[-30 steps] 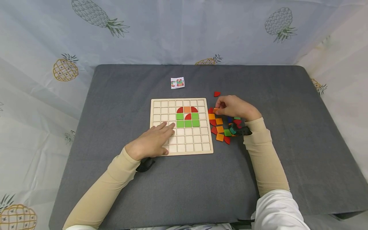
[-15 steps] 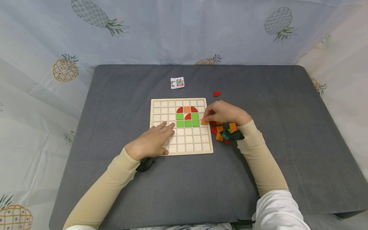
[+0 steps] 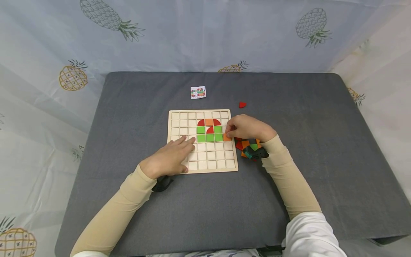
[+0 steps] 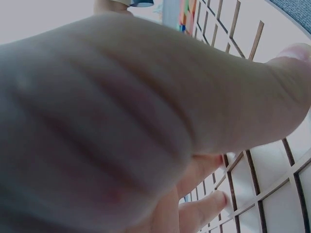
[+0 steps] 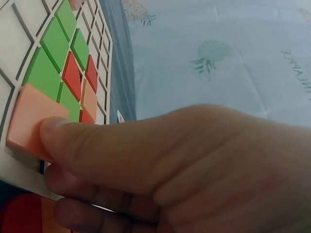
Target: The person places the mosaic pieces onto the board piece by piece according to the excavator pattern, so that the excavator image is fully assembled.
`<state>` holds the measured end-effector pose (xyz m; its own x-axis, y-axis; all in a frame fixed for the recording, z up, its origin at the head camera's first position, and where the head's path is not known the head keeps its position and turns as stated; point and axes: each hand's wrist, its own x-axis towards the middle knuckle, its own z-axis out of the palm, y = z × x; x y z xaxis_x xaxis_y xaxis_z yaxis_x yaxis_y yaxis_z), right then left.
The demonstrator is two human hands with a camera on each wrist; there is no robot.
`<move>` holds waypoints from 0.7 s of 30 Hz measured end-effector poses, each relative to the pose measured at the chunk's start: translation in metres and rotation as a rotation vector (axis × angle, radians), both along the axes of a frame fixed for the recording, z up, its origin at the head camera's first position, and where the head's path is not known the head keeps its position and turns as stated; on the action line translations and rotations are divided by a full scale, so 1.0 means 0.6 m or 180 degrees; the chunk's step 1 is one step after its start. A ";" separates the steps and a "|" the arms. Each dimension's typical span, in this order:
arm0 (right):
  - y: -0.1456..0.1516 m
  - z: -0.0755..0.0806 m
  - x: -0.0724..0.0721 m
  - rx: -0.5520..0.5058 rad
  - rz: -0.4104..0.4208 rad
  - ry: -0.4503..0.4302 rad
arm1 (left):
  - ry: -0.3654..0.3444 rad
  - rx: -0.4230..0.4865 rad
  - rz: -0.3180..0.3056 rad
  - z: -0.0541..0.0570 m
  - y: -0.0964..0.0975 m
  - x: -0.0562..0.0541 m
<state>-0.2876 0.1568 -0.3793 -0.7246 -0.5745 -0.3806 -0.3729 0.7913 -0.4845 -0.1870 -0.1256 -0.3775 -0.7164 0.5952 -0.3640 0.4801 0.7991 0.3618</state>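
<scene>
A wooden grid board (image 3: 205,166) lies on the table, with several green square tiles (image 3: 210,138), red quarter-round tiles (image 3: 200,123) and one orange square tile (image 3: 209,122) set in its cells. My left hand (image 3: 170,157) rests flat on the board's lower left part, fingers spread. My right hand (image 3: 250,127) pinches another orange square tile (image 5: 34,121) between thumb and fingers. That tile sits at the right-edge column, beside the end of the green row, and looks slightly tilted over its cell in the right wrist view.
Right of the board lies a pile of loose tiles (image 3: 245,144), orange, red and green, partly hidden under my right wrist. A lone red tile (image 3: 242,105) lies behind it. A small printed pattern card (image 3: 198,92) lies beyond the board on the grey table (image 3: 144,96).
My right hand has carried the orange square tile from the loose pile leftward and toward me, onto the board's right-edge column. The left hand has stayed in place.
</scene>
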 end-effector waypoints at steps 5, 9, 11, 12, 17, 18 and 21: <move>0.002 0.000 0.000 0.0034 -0.0026 -0.0004 | -0.0003 -0.0006 0.0002 -0.001 0.000 0.000; 0.002 -0.001 0.001 0.0065 -0.0022 0.0024 | 0.0009 0.0008 -0.0008 0.000 0.000 0.000; 0.001 0.000 0.002 0.0068 -0.0015 0.0035 | 0.0004 0.0013 -0.0007 0.000 0.000 0.000; 0.000 0.001 0.004 0.0072 -0.0020 0.0036 | 0.0001 0.0012 -0.0006 0.000 0.000 0.000; -0.005 0.000 0.006 0.0074 -0.0026 0.0048 | -0.0014 -0.0001 0.0005 0.002 0.001 0.000; -0.006 0.000 0.006 0.0075 -0.0023 0.0051 | -0.0016 -0.0003 0.0006 0.002 0.001 0.000; -0.008 -0.001 0.006 0.0067 -0.0015 0.0045 | -0.0016 -0.0009 0.0006 0.002 0.000 0.000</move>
